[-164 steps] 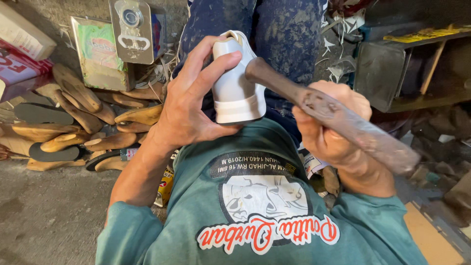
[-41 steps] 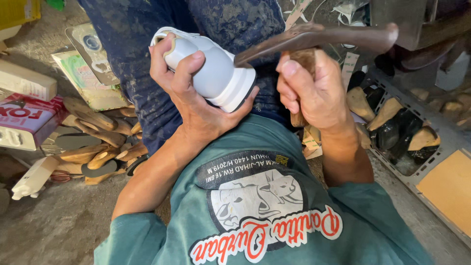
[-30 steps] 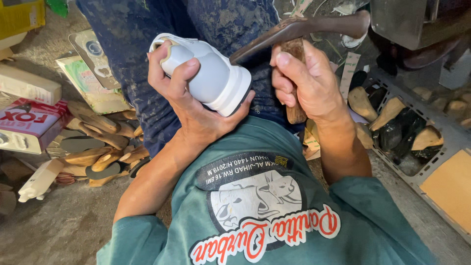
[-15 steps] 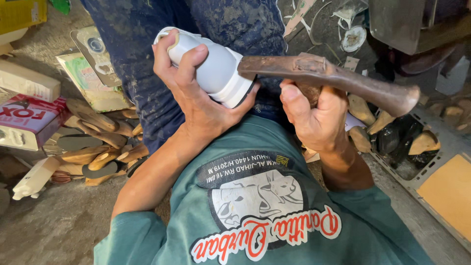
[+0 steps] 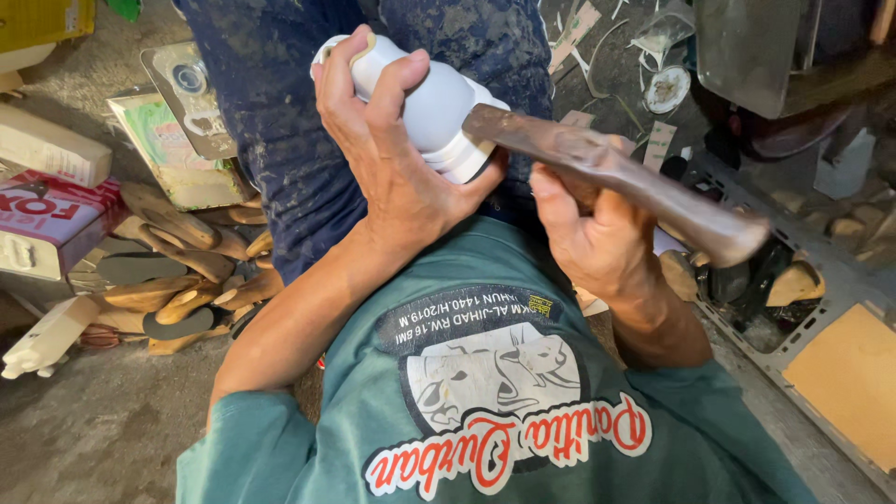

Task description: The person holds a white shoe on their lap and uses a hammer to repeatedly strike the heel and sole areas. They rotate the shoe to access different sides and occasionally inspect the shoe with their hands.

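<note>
Left edge of the floor [image 5: 112,439]: flat cartons [image 5: 56,219] stacked, then a heap of wooden shoe soles [image 5: 177,271] just beside the person's denim-covered leg [image 5: 280,140].

Left hand [image 5: 392,177] is closed around the white shoe [image 5: 434,107], fingers over the upper and thumb side toward the sole rim. The shoe sits on the lap, sole rim facing the person's right, resting against the denim.

Right hand [image 5: 593,233] is fully closed on the rusty hammer [image 5: 607,173], gripping near the head rather than out on the handle. One end of the hammer touches the shoe's sole rim, the rest points off to the right over a metal tray [image 5: 821,308] holding more dark and tan pieces.

Judgement on doing this well:
- Short choked grip suits it: light taps, not swings. Upper is soft and white, a heavy blow would likely dent or mark it.
- Keep the hammer face flat on the rim. A tilted face would dig in an edge.
- Left fingers are close to the contact point, 1 slip lands on them. Pull the thumb back from the rim.
- Brace the shoe firmly into the leg so it can't roll under the tap.
- Rust on the head could smear the white, so check the face.
</note>
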